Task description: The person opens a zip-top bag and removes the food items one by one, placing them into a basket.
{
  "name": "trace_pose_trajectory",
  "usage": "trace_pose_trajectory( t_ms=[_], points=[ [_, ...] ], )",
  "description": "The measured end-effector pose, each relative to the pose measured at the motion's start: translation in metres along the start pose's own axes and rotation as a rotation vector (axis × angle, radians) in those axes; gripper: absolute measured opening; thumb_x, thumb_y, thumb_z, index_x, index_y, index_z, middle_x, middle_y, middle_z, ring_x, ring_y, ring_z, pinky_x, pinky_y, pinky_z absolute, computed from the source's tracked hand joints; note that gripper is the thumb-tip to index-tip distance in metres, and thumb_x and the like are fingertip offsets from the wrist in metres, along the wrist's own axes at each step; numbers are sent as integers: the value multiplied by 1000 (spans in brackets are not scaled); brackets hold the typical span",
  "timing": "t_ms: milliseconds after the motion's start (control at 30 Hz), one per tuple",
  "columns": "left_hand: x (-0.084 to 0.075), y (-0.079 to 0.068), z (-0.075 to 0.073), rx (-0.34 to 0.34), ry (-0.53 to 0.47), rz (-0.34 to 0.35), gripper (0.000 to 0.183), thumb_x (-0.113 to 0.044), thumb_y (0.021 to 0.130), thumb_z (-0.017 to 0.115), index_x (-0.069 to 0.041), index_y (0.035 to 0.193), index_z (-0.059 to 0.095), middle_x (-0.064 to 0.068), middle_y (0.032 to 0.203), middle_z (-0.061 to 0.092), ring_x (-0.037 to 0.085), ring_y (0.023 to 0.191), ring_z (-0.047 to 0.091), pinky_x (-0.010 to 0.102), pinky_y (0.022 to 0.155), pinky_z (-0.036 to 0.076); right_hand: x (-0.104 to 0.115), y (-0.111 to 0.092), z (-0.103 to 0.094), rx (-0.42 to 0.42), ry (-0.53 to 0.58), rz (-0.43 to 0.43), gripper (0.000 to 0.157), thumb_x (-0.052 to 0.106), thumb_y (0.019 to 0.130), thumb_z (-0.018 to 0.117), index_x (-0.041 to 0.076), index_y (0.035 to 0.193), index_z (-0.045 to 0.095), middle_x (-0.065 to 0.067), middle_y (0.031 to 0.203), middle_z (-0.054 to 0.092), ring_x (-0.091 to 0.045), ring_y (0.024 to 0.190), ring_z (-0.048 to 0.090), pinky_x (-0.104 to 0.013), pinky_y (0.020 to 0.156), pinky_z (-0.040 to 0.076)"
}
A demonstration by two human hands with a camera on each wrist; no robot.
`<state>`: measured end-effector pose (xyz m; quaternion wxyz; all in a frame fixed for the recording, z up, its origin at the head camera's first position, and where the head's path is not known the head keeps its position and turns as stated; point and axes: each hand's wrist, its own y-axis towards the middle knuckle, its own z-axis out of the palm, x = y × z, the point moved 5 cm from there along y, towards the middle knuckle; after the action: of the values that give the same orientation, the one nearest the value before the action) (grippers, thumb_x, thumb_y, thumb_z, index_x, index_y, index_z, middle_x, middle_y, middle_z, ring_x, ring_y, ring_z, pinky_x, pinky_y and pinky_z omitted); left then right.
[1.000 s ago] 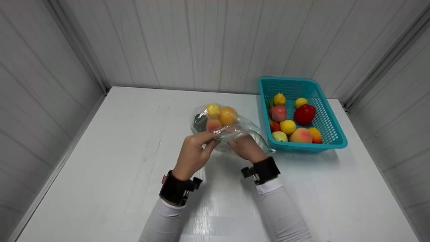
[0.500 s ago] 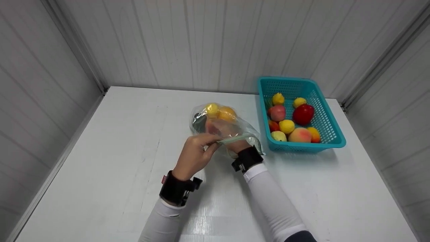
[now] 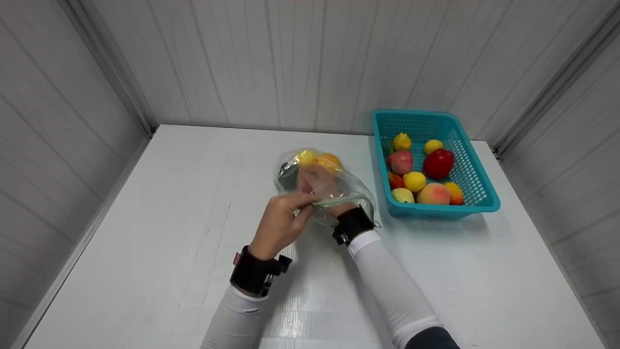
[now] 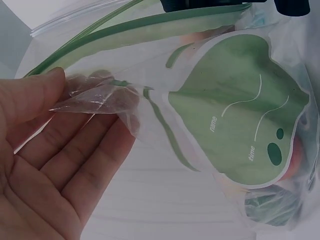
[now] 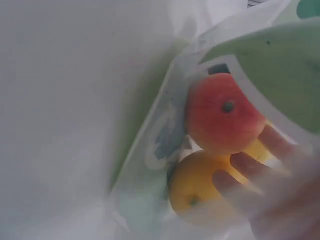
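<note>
A clear resealable zip bag [image 3: 357, 186] with fruit in it lies mid-table. My left hand [image 3: 281, 220] pinches its near edge between thumb and fingers; the left wrist view shows the green zip strip [image 4: 165, 22] and a green printed label [image 4: 240, 105]. My right hand [image 3: 322, 183] is inside the bag up to the wrist. In the right wrist view its extended fingers reach a reddish peach [image 5: 220, 112] and an orange [image 5: 192, 192]. A yellow fruit [image 3: 305, 156] and a dark green item [image 3: 288, 175] also lie in the bag.
A turquoise basket [image 3: 477, 194] stands right of the bag, holding a red bell-pepper-like piece [image 3: 439, 164], a large peach [image 3: 433, 194], a lemon [image 3: 414, 182] and several other fruits. Corrugated grey walls [image 3: 310, 63] border the white table [image 3: 169, 218].
My right hand has gone deeper into the bag, forward and left, and now covers much of the peach. My left hand keeps its pinch in nearly the same place.
</note>
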<state>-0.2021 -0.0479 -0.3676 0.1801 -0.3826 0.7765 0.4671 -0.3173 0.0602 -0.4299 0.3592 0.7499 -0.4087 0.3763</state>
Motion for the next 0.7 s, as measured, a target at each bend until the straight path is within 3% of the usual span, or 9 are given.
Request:
trace_pose_trajectory(
  t_ms=[33, 100, 167, 267, 400, 533, 700],
  points=[
    [0, 0, 0, -1, -2, 1, 18, 6, 91, 72, -4, 103, 81, 4, 97, 78, 10, 84, 70, 28, 75, 58, -2, 0, -2, -26, 77, 52, 46, 27, 111, 48, -9, 85, 59, -25, 79, 57, -30, 74, 53, -28, 65, 41],
    [1, 1, 0, 0, -2, 1, 17, 5, 91, 73, -5, 103, 81, 4, 96, 78, 10, 84, 70, 28, 75, 58, -3, -3, -6, -33, -7, 71, 40, 27, 110, 51, -8, 96, 64, -21, 89, 60, -27, 82, 54, -28, 73, 43],
    [1, 1, 1, 1, -5, 0, 16, 4, 91, 73, -5, 102, 81, 4, 97, 78, 10, 84, 70, 28, 75, 58, -4, -6, -9, -22, -195, 20, 29, 23, 107, 56, -4, 108, 68, -18, 104, 65, -26, 97, 59, -33, 86, 48],
    [1, 1, 1, 3, -6, 2, 14, 4, 92, 73, -4, 101, 80, 4, 97, 78, 11, 84, 70, 28, 75, 58, -1, -10, -10, -10, -458, -142, 20, 12, 104, 59, -2, 116, 66, -19, 118, 64, -33, 113, 59, -43, 101, 48],
    [1, 2, 1, 1, -22, 7, 13, 4, 92, 73, -4, 100, 80, 5, 98, 78, 12, 85, 71, 28, 76, 59, -2, -12, -11, -23, -469, -209, 15, 9, 100, 61, -3, 108, 62, -19, 107, 66, -35, 106, 61, -46, 96, 50],
    [2, 3, 2, 6, -39, 1, 14, 5, 91, 73, -4, 100, 80, 5, 98, 78, 13, 86, 72, 28, 76, 60, 0, -14, -11, -27, -546, -295, 24, 9, 100, 61, -6, 119, 63, -19, 109, 66, -36, 106, 61, -46, 96, 50],
    [1, 3, 3, 10, -39, -7, 15, 5, 91, 72, -5, 99, 80, 3, 97, 78, 12, 85, 72, 28, 76, 59, 6, -20, -8, -23, -992, -520, 31, 12, 97, 63, 1, 126, 65, -16, 129, 66, -32, 116, 61, -41, 100, 51]
  ],
)
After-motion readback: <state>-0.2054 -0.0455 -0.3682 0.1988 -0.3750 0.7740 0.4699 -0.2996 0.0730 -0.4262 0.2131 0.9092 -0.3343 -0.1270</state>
